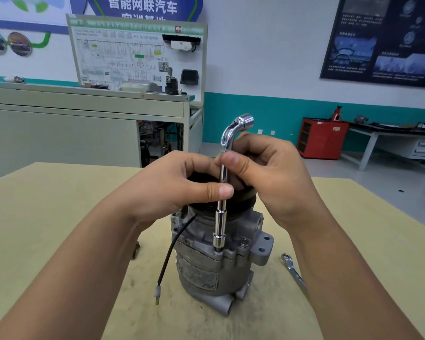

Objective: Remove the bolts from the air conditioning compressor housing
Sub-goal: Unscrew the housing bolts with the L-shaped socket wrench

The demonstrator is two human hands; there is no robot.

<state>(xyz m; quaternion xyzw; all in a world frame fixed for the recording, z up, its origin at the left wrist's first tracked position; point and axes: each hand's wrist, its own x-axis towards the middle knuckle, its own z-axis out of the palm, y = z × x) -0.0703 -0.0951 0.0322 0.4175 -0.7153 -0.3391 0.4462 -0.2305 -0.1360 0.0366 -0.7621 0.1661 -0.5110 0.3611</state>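
At frame centre the left hand (167, 190) and right hand (275, 182) pinch the stiff, likely slippery wrench (219, 219) mid-shaft; its bent top offers better leverage over the heavy-looking compressor (201, 266).

Grey compressor (206, 263), chrome wrench (222, 192)

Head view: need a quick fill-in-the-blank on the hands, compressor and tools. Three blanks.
The left hand and right hand both pinch the ____.
A black cable hangs down the compressor's ____ side.
A spanner lies on the table, to the ____ of the compressor.
Missing words: wrench; left; right.
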